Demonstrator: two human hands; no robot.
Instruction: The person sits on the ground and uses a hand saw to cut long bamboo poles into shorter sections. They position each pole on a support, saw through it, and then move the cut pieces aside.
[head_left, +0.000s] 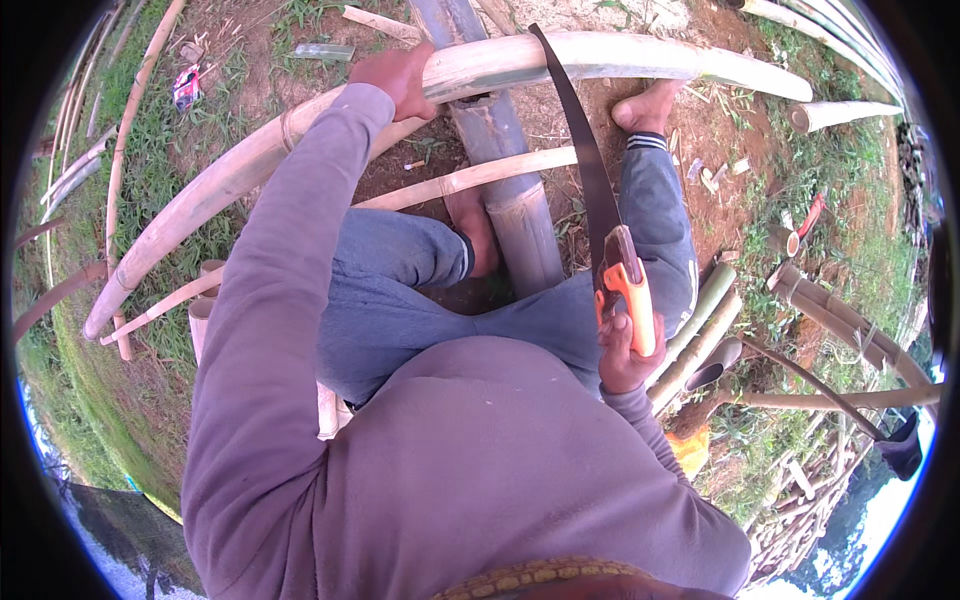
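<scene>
My right hand (628,352) is closed round the orange handle of a hand saw (580,140). Its long, dark, curved blade points away from me, and the tip overlaps the far edge of a thick, pale bamboo pole (620,55) in this view. Whether the teeth touch the pole I cannot tell. My left hand (398,80) grips the same pole to the left of the blade, its fingers partly hidden. The pole runs from the near left across to the far right, over a thick grey bamboo log (525,230) between my feet.
A thinner bamboo strip (480,172) crosses the log nearer me. Cut bamboo tubes (705,325) lie by my right leg, and more poles (840,320) at the right. A red-handled tool (812,214) rests in the grass. A red packet (187,88) is at the far left.
</scene>
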